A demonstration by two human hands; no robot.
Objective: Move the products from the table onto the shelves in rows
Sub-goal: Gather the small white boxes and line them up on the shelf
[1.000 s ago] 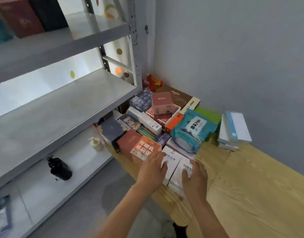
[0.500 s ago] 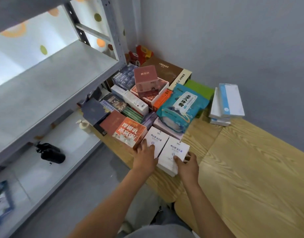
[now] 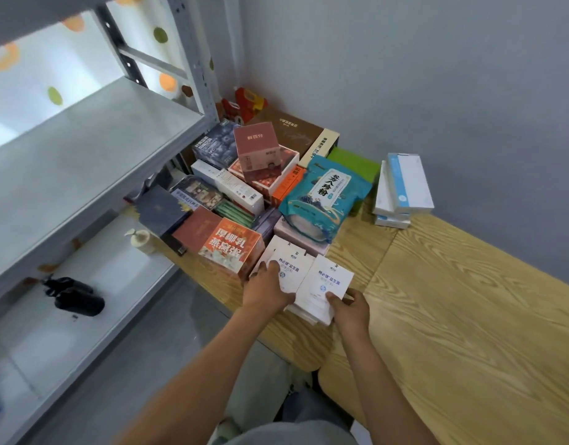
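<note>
Gripping the nearer white box (image 3: 325,289) with the right hand (image 3: 350,311), thumb curled over its near corner and fingers hidden beneath, while the left hand (image 3: 267,292) is pinching the second white box (image 3: 288,271) just beside it, thumb on the printed face. Both boxes sitting at the near edge of the worktop (image 3: 453,316), seemingly on top of more white boxes stacked below, though how many cannot be told. Judging the step as gathering this matching set for one carry: best squaring the two together edge to edge, getting fingers fully under the lowest box, and lifting level so nothing is sliding off. Long axes running from the near edge away toward the far right, printed faces up, text reading upright from here. Minding the orange box (image 3: 232,245) touching the left side, likely to be dragged along. Farther back, lying across the pile, a teal pouch (image 3: 325,200). Waiting to the left, the bare grey shelf (image 3: 84,175), the probable destination
</note>
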